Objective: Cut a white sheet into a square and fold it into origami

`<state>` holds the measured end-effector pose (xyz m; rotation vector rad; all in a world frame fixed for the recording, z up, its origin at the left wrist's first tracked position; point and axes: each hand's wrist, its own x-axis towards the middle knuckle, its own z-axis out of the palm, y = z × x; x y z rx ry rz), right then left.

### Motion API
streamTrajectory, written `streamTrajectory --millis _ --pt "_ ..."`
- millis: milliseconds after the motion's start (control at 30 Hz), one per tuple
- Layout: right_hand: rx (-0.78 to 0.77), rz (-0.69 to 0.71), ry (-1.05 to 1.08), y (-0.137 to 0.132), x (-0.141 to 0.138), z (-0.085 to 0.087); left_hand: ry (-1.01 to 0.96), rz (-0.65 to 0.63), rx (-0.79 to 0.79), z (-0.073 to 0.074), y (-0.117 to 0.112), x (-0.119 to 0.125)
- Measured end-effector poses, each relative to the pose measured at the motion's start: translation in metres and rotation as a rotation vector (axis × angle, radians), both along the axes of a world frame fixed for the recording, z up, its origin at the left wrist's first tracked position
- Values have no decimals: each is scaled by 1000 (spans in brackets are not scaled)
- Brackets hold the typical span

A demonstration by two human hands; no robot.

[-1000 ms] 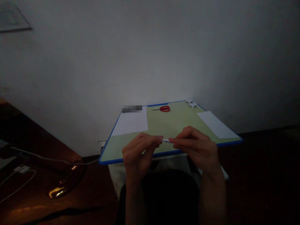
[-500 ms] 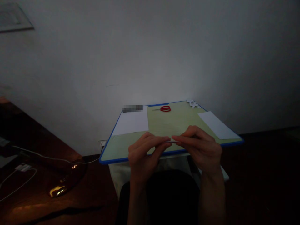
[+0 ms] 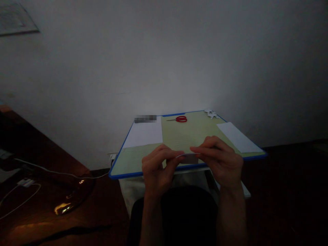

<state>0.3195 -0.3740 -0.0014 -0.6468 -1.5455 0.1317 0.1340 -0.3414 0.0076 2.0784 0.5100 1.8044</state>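
A small piece of white paper (image 3: 189, 158) is stretched between my two hands, above the table's near edge. My left hand (image 3: 160, 167) pinches its left end between thumb and fingers. On the other end, my right hand (image 3: 222, 162) closes in a like pinch. The paper's near face shows in shadow, and its upper edge bends slightly on the left. Beyond the hands, red-handled scissors (image 3: 180, 119) lie on the table, their blades pointing left.
The blue-edged, pale green table (image 3: 184, 135) stands against the wall. White paper (image 3: 145, 133) lies at its left under a pixelated strip (image 3: 145, 119). Another white sheet (image 3: 238, 137) is at the right, with small paper pieces (image 3: 211, 113) at the far right corner. A cable (image 3: 64, 176) runs along the left.
The held paper has tilted, so more of its near face shows below its edge. My hands have moved slightly apart at the fingertips. The things on the table have stayed put.
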Motion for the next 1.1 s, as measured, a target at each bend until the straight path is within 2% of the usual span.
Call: streamTrajectory --millis 100,267,367,600,733,867,1100 --pt "-20 1 31 3 -6 2 7 52 -41 -4 0 4" --pt "-165 7 117 4 -23 8 -41 307 -124 -13 -1 15" --pt "-237 -10 168 4 -32 9 -35 378 -169 -16 1 21" --pt "-283 -193 178 23 -56 -1 -96 497 -282 -20 7 31" --pt "-307 -314 216 34 -66 -12 -92 533 -349 -23 10 30" --pt "-320 -316 205 40 -65 -17 -54 541 -419 -22 14 29" --pt "-334 -369 294 41 -59 -17 64 332 -418 -21 15 27"
